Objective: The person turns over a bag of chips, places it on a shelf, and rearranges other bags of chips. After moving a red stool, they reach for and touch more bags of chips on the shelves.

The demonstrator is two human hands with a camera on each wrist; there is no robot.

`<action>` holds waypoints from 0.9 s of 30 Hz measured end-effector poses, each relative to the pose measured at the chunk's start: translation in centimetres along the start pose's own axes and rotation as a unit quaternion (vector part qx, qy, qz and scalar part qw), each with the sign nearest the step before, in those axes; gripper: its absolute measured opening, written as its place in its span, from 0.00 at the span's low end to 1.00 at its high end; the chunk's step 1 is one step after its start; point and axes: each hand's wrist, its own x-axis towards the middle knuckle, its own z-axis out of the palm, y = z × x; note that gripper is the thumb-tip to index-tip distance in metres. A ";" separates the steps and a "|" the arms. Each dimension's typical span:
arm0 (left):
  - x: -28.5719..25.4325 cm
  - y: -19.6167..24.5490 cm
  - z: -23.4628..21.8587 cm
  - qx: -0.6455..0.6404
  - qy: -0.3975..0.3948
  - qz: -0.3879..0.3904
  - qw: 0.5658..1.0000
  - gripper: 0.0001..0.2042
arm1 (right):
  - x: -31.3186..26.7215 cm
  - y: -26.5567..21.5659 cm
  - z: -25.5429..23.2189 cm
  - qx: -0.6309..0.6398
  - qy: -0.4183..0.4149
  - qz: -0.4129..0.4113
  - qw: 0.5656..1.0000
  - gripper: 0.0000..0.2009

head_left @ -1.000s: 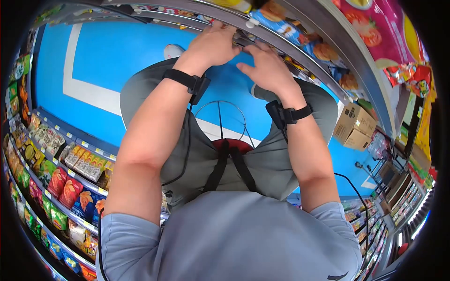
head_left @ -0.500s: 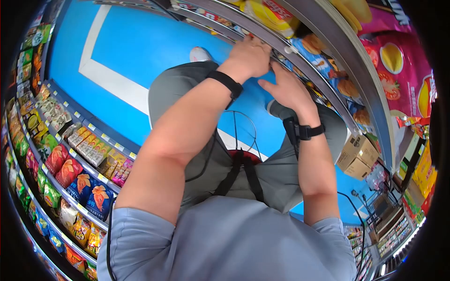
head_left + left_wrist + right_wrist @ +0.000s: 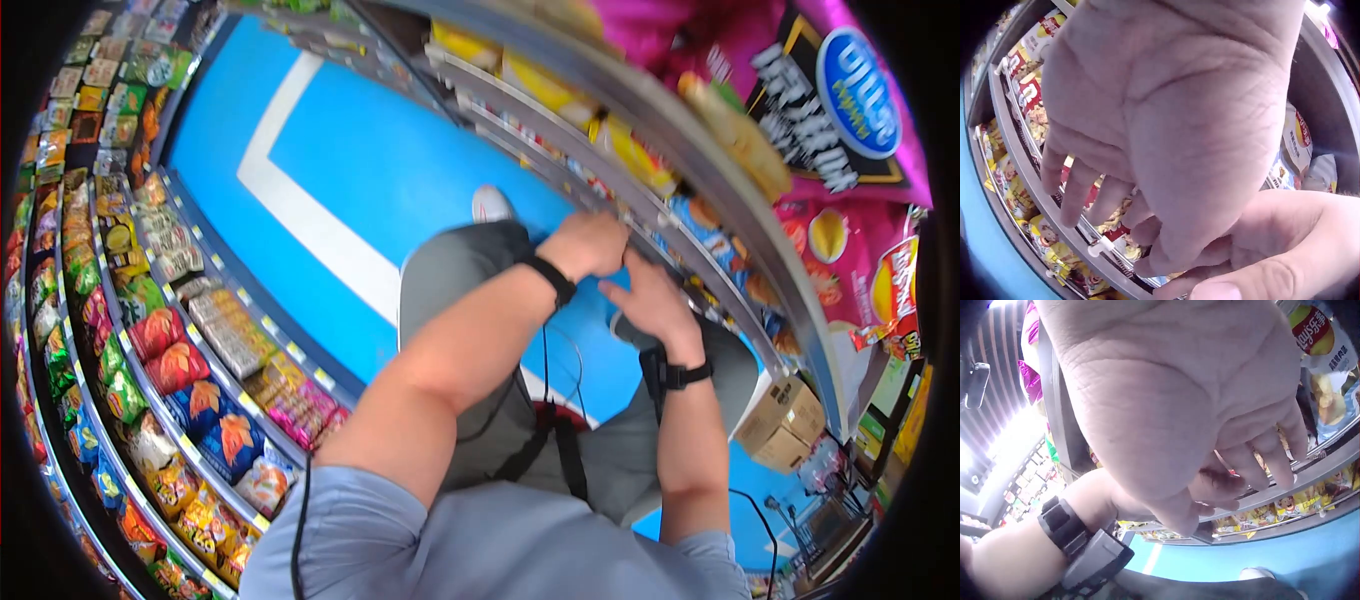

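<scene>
My left hand [image 3: 585,245] is at the front edge of a low snack shelf, palm toward its wrist camera, fingers loosely bent over the shelf lip [image 3: 1060,206]. Close beside it, my right hand [image 3: 655,300] reaches to the same edge with its thumb apart from the fingers. Nothing shows gripped in either palm. In the left wrist view the right thumb [image 3: 1272,281] overlaps the left hand's fingertips. Behind the fingers stand red-and-white snack bags [image 3: 1034,103]; a chip bag [image 3: 1325,344] shows beside the right hand. Several fingertips are partly hidden.
Yellow snack bags [image 3: 1285,506] line the lower tier. A large magenta chip bag [image 3: 870,200] stands higher up at the right. Cardboard boxes [image 3: 780,425] sit on the blue floor [image 3: 340,190]. Across the aisle runs another stocked shelf [image 3: 290,350].
The head view has turned, so the hands appear lower and farther right. The left hand has come closer to the right one; both remain at the shelf edge.
</scene>
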 end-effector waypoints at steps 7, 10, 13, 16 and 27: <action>0.7 0.0 0.5 -0.022 -0.011 0.010 1.000 0.28 | 0.0 0.6 0.1 -0.002 0.018 -0.026 0.999 0.24; 0.5 0.3 0.9 -0.018 0.034 0.026 0.999 0.21 | -0.1 0.0 -0.6 -0.008 0.002 -0.001 1.000 0.24; 0.6 0.3 1.0 -0.010 0.033 0.036 0.999 0.22 | -0.3 -0.2 -0.9 -0.010 -0.003 0.001 1.000 0.25; 0.7 0.3 1.3 -0.015 0.045 0.044 0.998 0.20 | -0.4 0.0 -0.6 -0.017 0.000 -0.002 1.000 0.25; 1.5 0.6 2.2 -0.017 0.022 0.044 0.999 0.14 | -0.9 0.4 -0.6 0.000 0.013 -0.021 1.000 0.24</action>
